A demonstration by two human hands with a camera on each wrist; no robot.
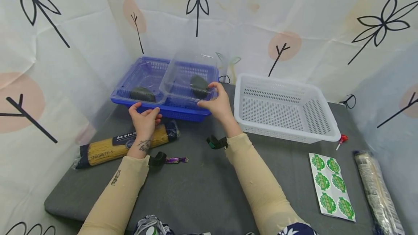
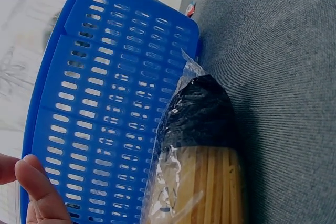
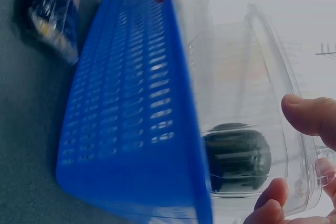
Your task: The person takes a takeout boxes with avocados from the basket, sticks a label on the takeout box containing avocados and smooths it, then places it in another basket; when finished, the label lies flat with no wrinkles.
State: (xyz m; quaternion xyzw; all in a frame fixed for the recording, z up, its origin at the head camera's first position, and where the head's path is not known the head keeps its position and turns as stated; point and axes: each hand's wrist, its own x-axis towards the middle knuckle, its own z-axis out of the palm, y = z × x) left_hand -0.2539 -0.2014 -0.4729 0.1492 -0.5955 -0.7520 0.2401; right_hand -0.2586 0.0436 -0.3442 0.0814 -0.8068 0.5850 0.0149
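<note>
A clear plastic container (image 1: 187, 61) stands tilted in the right half of the blue basket (image 1: 169, 111). My right hand (image 1: 217, 102) grips its right edge between thumb and fingers, as the right wrist view also shows. Through the plastic a dark, rounded thing (image 3: 237, 158) shows; its kind is unclear. More clear plastic (image 1: 153, 77) lies in the basket's left half, with a second dark thing (image 1: 142, 94) at its front. At the basket's front rim, my left hand (image 1: 143, 120) pinches the edge with thumb and finger. A spaghetti pack (image 2: 205, 177) lies just under that hand.
A white basket (image 1: 274, 133) stands to the right. Beyond it lie a small red-topped item (image 1: 342, 139), a card with green round labels (image 1: 331, 188) and a long clear-wrapped pack (image 1: 377, 191). A purple-wrapped candy (image 1: 176, 160) is near my left wrist. Printed cloth walls surround the grey table (image 1: 196, 191).
</note>
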